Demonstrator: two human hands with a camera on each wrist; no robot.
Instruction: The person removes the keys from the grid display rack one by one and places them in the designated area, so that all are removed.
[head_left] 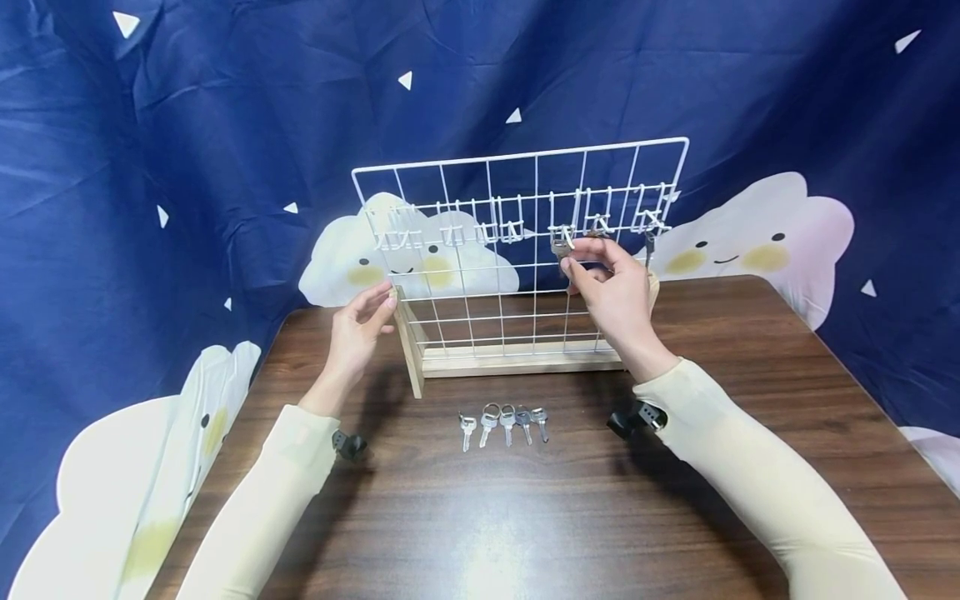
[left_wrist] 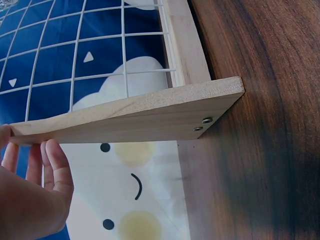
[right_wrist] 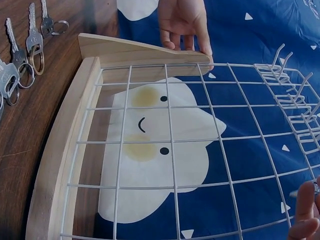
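Note:
A white wire grid rack (head_left: 517, 157) on a wooden base stands on the table. My left hand (head_left: 354, 333) holds the top of its wooden side piece (left_wrist: 125, 120) between thumb and fingers, also visible in the right wrist view. At one of the grid's hooks, my right hand (head_left: 617, 296) pinches a key (head_left: 561, 245) by thumb and fingertips; whether its ring is on the hook I cannot tell. A dark-headed key (head_left: 649, 247) hangs from the rightmost hook. Something metallic hangs at the hook between, partly hidden by my right hand.
Several ringed keys (head_left: 507, 423) lie in a row on the brown wooden table (head_left: 420, 517), in front of the rack. More white hooks (head_left: 453, 233) line the grid's left half. Behind hangs a blue cloth (head_left: 247, 108) with cloud pictures.

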